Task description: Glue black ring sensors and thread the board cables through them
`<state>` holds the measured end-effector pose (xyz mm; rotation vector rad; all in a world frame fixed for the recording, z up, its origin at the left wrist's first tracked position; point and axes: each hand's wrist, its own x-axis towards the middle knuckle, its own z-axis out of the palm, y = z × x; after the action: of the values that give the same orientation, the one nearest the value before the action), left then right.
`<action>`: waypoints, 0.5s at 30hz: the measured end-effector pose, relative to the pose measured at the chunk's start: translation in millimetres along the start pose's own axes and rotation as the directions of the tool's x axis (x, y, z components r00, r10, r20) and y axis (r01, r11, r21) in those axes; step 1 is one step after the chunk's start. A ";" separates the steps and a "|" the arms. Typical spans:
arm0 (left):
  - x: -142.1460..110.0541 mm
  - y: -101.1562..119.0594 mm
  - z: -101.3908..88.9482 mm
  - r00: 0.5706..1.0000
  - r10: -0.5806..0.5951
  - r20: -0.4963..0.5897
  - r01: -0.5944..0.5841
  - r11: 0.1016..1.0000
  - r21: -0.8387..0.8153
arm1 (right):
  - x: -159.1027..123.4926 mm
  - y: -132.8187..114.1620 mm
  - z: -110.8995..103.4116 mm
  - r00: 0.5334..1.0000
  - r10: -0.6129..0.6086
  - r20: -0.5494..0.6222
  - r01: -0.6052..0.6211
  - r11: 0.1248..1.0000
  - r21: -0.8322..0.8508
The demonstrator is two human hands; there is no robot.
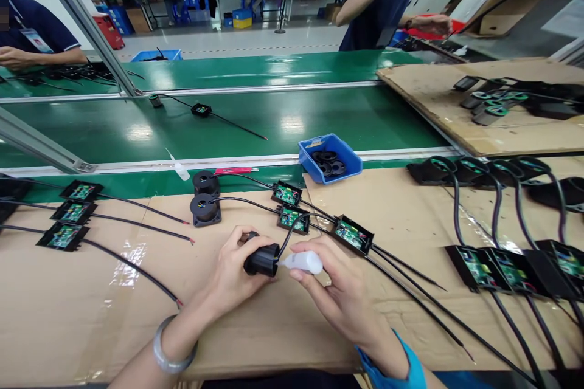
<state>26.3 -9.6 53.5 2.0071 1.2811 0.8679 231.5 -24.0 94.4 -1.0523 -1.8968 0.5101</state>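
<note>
Cardboard-covered bench point(255, 337), circuit boxes point(353, 234), blue bin point(338, 174)

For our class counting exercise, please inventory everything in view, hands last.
Cardboard sheets: several, brown, tabletop and right.
Flat surfaces: several, green, beyond cardboard.
Cylindrical housing: one, black, left grip.
Nozzled plastic bottles: two, whitish, right grip and beyond cardboard.
Round flanged housings: two, black, beyond left grip.
Open circuit-board boxes: at least ten, black with green, mostly on cardboard.
Cables: many, black, at boxes.
Round-ended parts: several, black, right.
Slim tool: one, red, near flanged housings.
Open plastic bin: one, blue, far cardboard edge.
Rings: several, black, in bin.
Other people: five, blue tops, beyond.
Person's grips: two, bare, centre.
</note>
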 end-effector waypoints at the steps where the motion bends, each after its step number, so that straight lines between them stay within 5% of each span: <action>1: 0.1 -0.4 0.1 1.000 0.003 0.002 -0.003 1.000 -0.001 | -0.4 0.3 0.5 1.000 -0.004 -0.001 0.004 1.000 -0.002; 15: 0.9 -1.2 1.5 0.999 0.025 -0.039 -0.025 1.000 0.008 | -2.3 1.1 1.2 0.999 -0.047 -0.019 0.047 0.998 0.028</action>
<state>27.1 -8.6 51.9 2.0254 1.2851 0.9192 231.5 -25.1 91.8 -0.9886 -1.8884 0.4971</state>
